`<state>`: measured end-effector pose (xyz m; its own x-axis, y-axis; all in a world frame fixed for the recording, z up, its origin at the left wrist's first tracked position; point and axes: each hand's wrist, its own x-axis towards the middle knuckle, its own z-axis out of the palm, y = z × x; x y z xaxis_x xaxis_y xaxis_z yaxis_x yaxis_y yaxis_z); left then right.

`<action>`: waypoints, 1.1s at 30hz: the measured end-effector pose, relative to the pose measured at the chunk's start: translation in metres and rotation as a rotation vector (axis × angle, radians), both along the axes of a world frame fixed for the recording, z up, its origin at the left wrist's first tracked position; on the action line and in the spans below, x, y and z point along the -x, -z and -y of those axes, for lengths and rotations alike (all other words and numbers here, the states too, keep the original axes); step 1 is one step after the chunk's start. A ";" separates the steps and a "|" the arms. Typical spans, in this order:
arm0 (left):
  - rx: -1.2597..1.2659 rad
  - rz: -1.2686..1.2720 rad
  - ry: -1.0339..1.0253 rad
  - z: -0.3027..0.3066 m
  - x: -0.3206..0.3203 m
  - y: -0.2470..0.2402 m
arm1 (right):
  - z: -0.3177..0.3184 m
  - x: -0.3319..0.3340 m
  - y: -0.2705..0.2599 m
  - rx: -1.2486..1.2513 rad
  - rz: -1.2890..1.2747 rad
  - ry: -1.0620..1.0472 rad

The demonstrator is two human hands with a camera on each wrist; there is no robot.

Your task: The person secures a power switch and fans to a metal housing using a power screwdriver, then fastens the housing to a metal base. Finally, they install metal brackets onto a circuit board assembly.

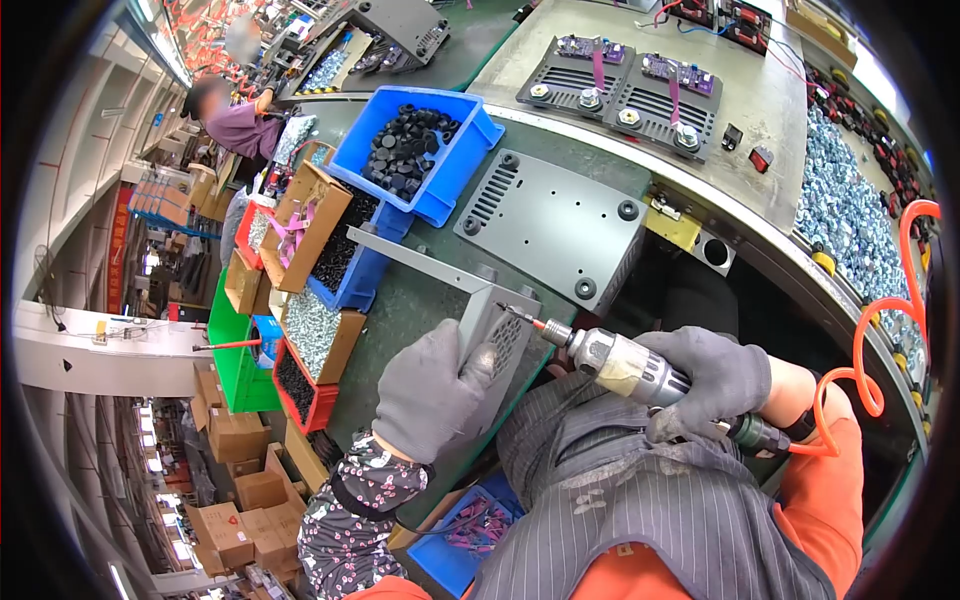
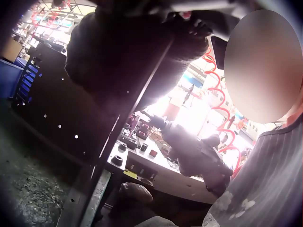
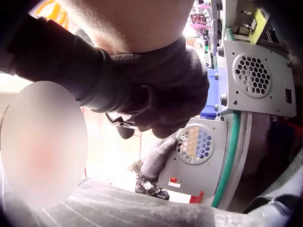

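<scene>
Driver [image 1: 622, 364]: just right of centre in the head frame, slanting up and left, its bit by the top corner of the panel [image 1: 510, 348] (whether the tip touches the metal cannot be told).
Right hand [image 1: 712, 376]: gloved, fingers curled snugly round the driver's body, right of centre.
Left hand [image 1: 430, 395]: gloved, lower left of centre, gripping the panel closely by its edge, thumb on the vented face and fingers partly hidden.
Panel: grey bent sheet in the middle of the frame, standing on edge, a narrow strip running from it toward the upper left.
Case [image 1: 550, 225]: grey, black feet upward, above and right of the panel on the green bench [image 1: 398, 330].
Blue bin [image 1: 480, 142]: upper middle, full of black caps [image 1: 408, 150], near the case.
Screws [image 1: 312, 335]: boxed, left of the panel.
Plates [image 1: 622, 100]: two, upper right, bearing purple boards [image 1: 680, 73].
Hose [image 1: 866, 372]: orange, coiling down the right edge toward the driver.
</scene>
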<state>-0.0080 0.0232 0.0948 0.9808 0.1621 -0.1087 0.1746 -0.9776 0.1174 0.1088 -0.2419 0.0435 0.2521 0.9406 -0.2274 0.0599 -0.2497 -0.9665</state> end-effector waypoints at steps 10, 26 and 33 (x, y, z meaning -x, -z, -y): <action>0.098 0.034 0.027 -0.004 -0.002 0.000 | -0.010 -0.006 -0.020 0.103 -0.171 -0.010; 0.393 0.023 -0.049 -0.035 0.012 -0.005 | 0.004 -0.014 -0.037 0.158 0.196 0.012; 0.619 -0.119 -0.422 -0.054 0.083 0.027 | 0.088 -0.042 -0.004 0.616 0.044 0.409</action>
<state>-0.0915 0.0773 0.0674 0.8252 0.3961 -0.4028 0.5648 -0.5871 0.5799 0.1508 -0.3300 0.0477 0.5758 0.4752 -0.6653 -0.1186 -0.7566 -0.6430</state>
